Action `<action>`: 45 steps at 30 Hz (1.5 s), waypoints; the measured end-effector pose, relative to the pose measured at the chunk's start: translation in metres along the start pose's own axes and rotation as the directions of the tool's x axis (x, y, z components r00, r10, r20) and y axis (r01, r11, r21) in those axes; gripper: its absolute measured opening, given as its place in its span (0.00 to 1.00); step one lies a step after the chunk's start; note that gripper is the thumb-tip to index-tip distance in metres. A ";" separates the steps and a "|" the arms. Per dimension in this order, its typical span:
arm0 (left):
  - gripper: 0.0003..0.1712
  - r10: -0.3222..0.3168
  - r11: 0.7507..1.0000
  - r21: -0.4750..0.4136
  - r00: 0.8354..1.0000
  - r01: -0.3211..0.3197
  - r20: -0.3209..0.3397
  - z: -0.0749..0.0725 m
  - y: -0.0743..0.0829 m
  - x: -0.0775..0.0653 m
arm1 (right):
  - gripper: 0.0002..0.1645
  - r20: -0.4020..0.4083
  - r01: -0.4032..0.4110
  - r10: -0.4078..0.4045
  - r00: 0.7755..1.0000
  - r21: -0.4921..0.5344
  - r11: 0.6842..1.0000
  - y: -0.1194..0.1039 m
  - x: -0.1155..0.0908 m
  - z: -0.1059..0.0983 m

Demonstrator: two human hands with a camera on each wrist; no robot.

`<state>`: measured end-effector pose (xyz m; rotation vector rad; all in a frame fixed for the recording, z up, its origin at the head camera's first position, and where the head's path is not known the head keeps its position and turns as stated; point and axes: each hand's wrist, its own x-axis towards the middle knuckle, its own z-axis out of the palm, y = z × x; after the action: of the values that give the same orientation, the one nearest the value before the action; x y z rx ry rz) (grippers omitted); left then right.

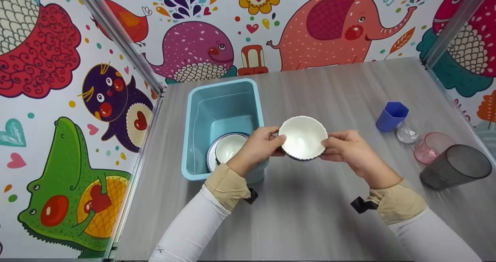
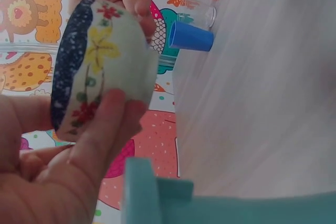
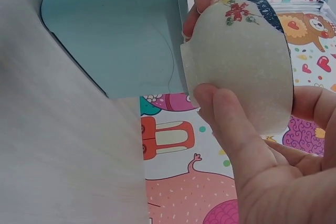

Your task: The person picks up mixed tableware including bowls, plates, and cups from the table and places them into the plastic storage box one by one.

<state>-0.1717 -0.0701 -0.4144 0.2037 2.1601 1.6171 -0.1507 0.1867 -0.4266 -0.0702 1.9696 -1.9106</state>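
Observation:
Both hands hold a white bowl (image 1: 303, 137) above the table, its hollow inside turned toward the head camera. My left hand (image 1: 260, 147) pinches its left side, thumb on the rim and fingers beneath. On the opposite side my right hand (image 1: 348, 149) grips it the same way. In the left wrist view the bowl (image 2: 113, 64) shows a dark blue speckled rim band with red and yellow flowers. The right wrist view shows the bowl's (image 3: 247, 66) pale outer wall and foot. Left of it stands a light blue bin (image 1: 190, 138) with another white bowl (image 1: 229, 147) and a blue-rimmed plate (image 1: 212, 153) inside.
At the right stand a blue cup (image 1: 391, 117), a clear glass (image 1: 407, 135), a pink glass (image 1: 432, 147) and a tall dark grey cup (image 1: 453, 167). Patterned panels (image 1: 255, 25) enclose the grey table (image 1: 302, 223) at the back and sides.

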 end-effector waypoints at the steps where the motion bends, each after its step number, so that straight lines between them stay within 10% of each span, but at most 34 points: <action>1: 0.21 -0.005 1.000 0.000 1.000 0.005 -0.006 -0.001 0.000 0.000 | 0.30 0.000 0.000 0.000 1.000 -0.004 1.000 0.000 0.000 0.001; 45: 0.21 -0.049 0.999 -0.021 0.979 0.045 -0.200 -0.079 0.007 -0.013 | 0.35 0.176 0.001 0.020 0.984 -0.114 0.993 0.023 0.014 0.053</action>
<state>-0.1942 -0.1417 -0.3871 -0.0170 2.2801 1.6914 -0.1416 0.1334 -0.4515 -0.2534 1.9529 -1.7203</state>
